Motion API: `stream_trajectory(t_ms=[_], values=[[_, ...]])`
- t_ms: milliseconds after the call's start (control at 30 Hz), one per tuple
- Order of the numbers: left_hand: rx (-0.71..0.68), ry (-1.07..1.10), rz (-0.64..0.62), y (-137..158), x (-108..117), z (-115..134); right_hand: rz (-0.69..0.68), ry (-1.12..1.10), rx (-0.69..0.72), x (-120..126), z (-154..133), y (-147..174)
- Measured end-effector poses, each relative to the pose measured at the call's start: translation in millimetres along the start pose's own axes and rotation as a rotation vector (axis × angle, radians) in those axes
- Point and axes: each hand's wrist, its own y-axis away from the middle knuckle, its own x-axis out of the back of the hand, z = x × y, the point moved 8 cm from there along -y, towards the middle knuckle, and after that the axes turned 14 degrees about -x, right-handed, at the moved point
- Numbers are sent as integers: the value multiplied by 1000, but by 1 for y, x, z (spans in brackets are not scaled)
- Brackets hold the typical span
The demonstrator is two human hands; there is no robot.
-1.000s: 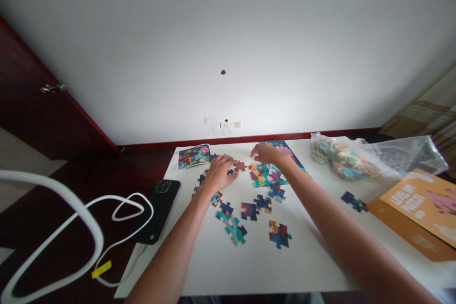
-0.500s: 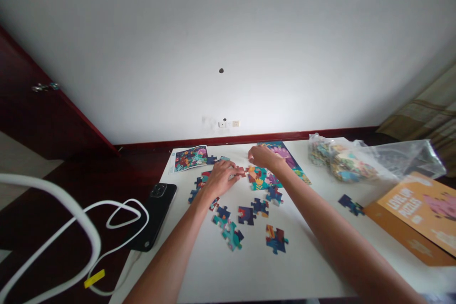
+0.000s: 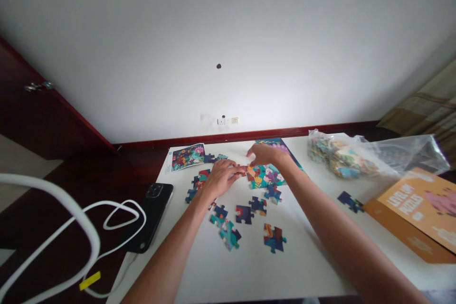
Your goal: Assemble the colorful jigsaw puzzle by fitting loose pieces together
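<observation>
My left hand [image 3: 223, 175] rests over the middle of the table, its thumb and fingers closed on a reddish jigsaw puzzle piece [image 3: 242, 171]. That piece meets the left edge of the joined puzzle section [image 3: 261, 178], though I cannot tell whether they interlock. Just above this join, my right hand [image 3: 264, 154] hovers with thumb and forefinger apart, nothing visible between them. It partly hides the joined section. Nearer to me lie several loose pieces, among them a red and blue piece [image 3: 274, 237], a dark purple piece [image 3: 244, 214] and a teal piece [image 3: 230, 235].
A picture sheet [image 3: 188, 157] lies at the back left of the white table [image 3: 213, 275]. Bagged puzzle pieces [image 3: 351, 159] and an orange box [image 3: 409, 218] stand at right, with a loose dark piece [image 3: 350, 202] beside them. A black phone [image 3: 151, 216] and white cable [image 3: 90, 218] are at left.
My right hand has shifted slightly toward me, and its thumb and forefinger have spread apart. My left hand stays on the reddish piece. The whole view has moved slightly.
</observation>
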Motion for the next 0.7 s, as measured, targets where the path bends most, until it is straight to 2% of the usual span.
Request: stream_trajectory(t_ms=[400, 700], values=[[-25, -59, -29, -2, -2, 6, -16, 12, -32, -10, -6, -2], [-18, -57, 14, -2, -2, 6, -33, -7, -47, -10, -4, -1]])
